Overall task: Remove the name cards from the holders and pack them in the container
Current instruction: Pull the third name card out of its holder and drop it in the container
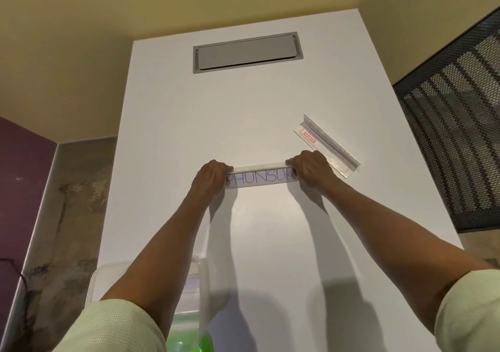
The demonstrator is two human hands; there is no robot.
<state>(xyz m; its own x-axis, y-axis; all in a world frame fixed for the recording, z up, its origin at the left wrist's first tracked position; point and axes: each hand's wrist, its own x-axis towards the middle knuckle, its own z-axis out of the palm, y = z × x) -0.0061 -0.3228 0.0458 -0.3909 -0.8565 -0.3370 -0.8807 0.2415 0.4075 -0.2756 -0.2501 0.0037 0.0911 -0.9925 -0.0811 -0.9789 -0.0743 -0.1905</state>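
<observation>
left grip (212, 177) and right grip (308, 169) curled round opposite ends of the name card holder (261, 178) on the white tabletop (243, 113). second clear holder (328, 145) just beside the right grip; clear container (201, 284) near the left forearm.

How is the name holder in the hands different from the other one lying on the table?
The held holder is gripped at its ends by the left hand and right hand; the other holder lies untouched. The held one sits straight across; the other lies slanted. The held one shows "PHUNSUK". Both are clear plastic.
</observation>
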